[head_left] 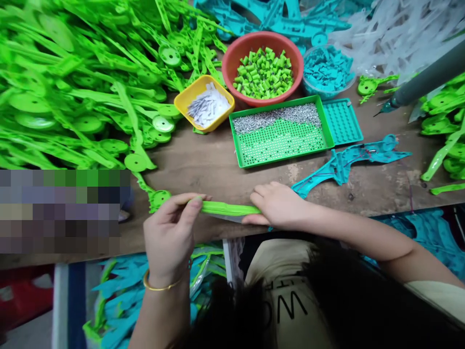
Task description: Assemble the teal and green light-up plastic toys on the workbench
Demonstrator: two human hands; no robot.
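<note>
Between my two hands, just over the front edge of the bench, is a long bright green plastic part [228,208]. My left hand [172,225] pinches its left end between thumb and fingers. The fingers of my right hand [278,206] wrap round its right end. A paler strip shows along its lower side. Left of my left hand lies a green piece with a round disc [159,199]. Beyond my right hand rests a turquoise plastic frame part [341,167] with thin dark red wire along it.
A heap of green parts [90,97] covers the left of the bench. Behind stand a green tray [283,145] of small metal pieces, a yellow dish [205,127], a red bowl [228,68] and a clear tub [314,89]. A grey powered driver [417,87] hangs at right.
</note>
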